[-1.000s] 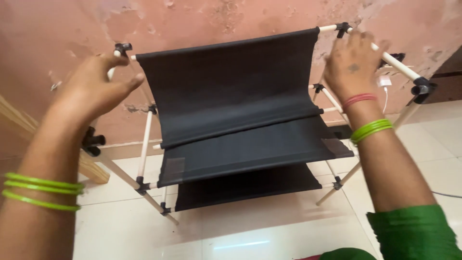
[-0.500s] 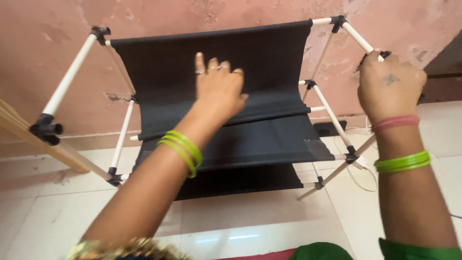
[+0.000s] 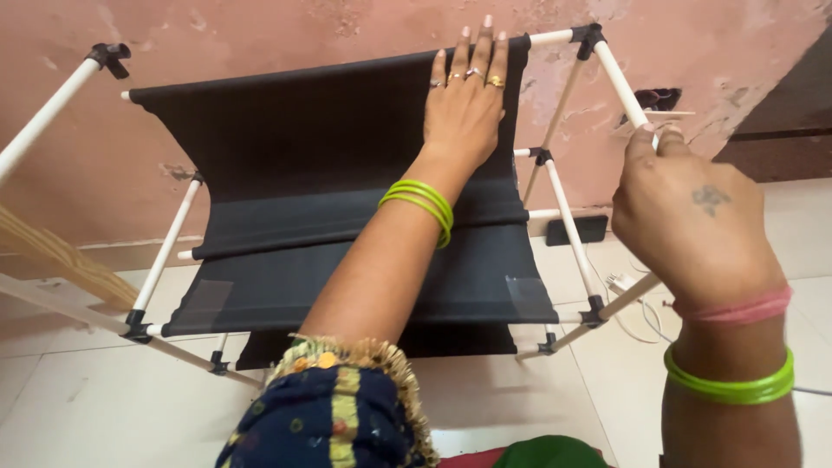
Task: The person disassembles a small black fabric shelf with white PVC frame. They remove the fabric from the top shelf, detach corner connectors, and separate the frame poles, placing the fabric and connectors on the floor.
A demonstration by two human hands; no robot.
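Black fabric shelf [image 3: 295, 156], white tubes [image 3: 620, 82]

Fabric rack [image 3: 286, 173] on tiled floor [image 3: 87, 407]

Fabric rack [image 3: 347, 217]: frame of white tubes joined by black plastic connectors, black cloth slung between the rails in stepped tiers. Stood on pale floor tiles against a worn pink wall, seen tilted from above. Top cloth panel [image 3: 303, 130] hung taut from the rear rail, sagging into a fold below; two lower tiers showed beneath it. Right top rail [image 3: 620, 82] ran forward from a black corner connector [image 3: 591, 36].
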